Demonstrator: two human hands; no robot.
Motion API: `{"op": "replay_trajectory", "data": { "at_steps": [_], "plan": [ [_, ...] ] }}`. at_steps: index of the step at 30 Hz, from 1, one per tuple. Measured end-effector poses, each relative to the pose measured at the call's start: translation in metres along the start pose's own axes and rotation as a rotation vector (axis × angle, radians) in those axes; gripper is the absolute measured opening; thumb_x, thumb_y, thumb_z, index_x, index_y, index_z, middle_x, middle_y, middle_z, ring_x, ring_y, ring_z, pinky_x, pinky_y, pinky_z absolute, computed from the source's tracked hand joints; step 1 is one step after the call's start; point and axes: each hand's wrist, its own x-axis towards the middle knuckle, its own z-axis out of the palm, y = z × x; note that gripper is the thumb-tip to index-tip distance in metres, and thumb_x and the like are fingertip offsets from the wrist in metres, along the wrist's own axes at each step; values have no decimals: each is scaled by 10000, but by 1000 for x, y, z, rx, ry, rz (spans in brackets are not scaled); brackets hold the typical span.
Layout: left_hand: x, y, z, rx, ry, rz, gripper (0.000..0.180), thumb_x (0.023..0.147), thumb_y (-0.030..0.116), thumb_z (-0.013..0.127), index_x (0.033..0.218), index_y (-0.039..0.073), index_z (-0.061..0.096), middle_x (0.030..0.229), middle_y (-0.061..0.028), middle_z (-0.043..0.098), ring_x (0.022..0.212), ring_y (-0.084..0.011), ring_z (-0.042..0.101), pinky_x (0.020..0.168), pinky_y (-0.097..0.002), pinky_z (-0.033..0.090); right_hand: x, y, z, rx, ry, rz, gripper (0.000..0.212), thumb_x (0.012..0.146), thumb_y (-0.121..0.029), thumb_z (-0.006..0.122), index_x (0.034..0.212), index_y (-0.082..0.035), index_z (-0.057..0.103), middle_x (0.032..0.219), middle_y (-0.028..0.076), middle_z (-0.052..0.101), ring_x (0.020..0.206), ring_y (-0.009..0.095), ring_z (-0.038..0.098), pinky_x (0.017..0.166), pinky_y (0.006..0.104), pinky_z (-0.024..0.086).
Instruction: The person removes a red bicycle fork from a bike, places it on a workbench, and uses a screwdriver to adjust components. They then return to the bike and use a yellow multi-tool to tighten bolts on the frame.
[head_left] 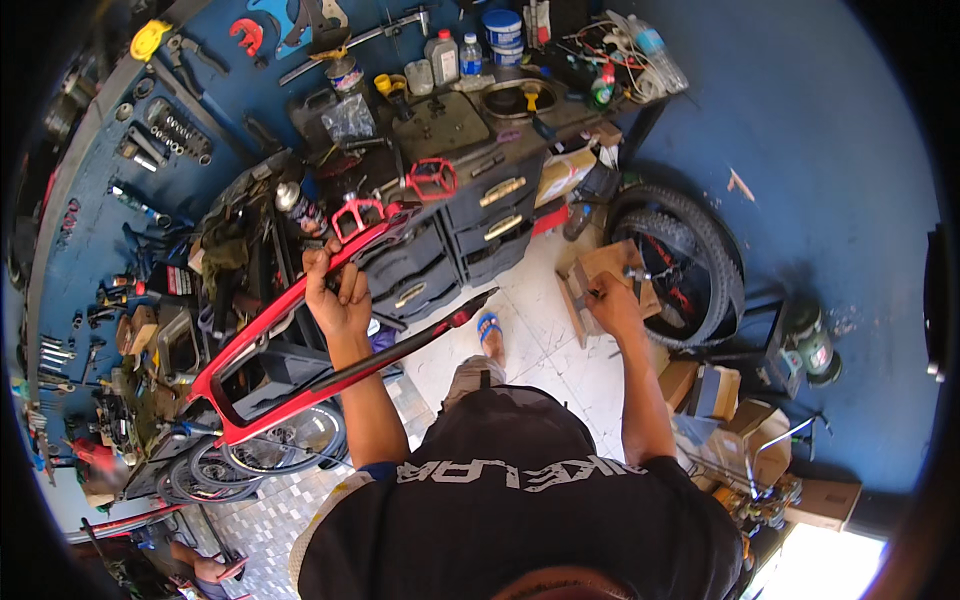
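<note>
My left hand (337, 298) is closed on the upper tube of a red and black bicycle frame (258, 325), raised in front of the workbench. The frame's lower, darker arm slants across below my wrist toward the middle of the view. On the right, my right hand (614, 308) hangs over a small wooden stool (573, 308), its fingers pinched together; what lies between them is too small to make out. Two red platform pedals show beyond the frame: one pedal (357, 216) close to its upper end, the other pedal (432, 178) at the bench edge.
Ahead stands a cluttered workbench (440, 120) with dark drawers (495, 220), bottles and a spray can (298, 205). Bicycle tyres (700, 270) lean on the blue wall at right, above cardboard boxes (716, 392). Wheels (290, 440) lie at lower left, near another person's leg (198, 563).
</note>
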Motion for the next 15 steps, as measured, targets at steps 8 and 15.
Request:
{"op": "replay_trajectory", "data": {
  "at_steps": [8, 15],
  "plan": [
    [116, -32, 10, -53, 118, 7, 76, 1030, 141, 607, 963, 175, 598, 1108, -66, 650, 437, -56, 285, 385, -210, 225, 219, -124, -16, 24, -134, -245, 313, 845, -258, 804, 1054, -79, 654, 924, 164, 741, 952, 402, 712, 828, 499, 541],
    [145, -73, 6, -45, 238, 38, 41, 1028, 139, 601, 1028, 179, 595, 1118, -73, 616, 445, -60, 280, 400, -214, 232, 378, -222, 39, -37, -289, -369, 302, 849, -273, 817, 1018, -71, 668, 940, 153, 756, 970, 382, 721, 828, 480, 546]
  ]
}}
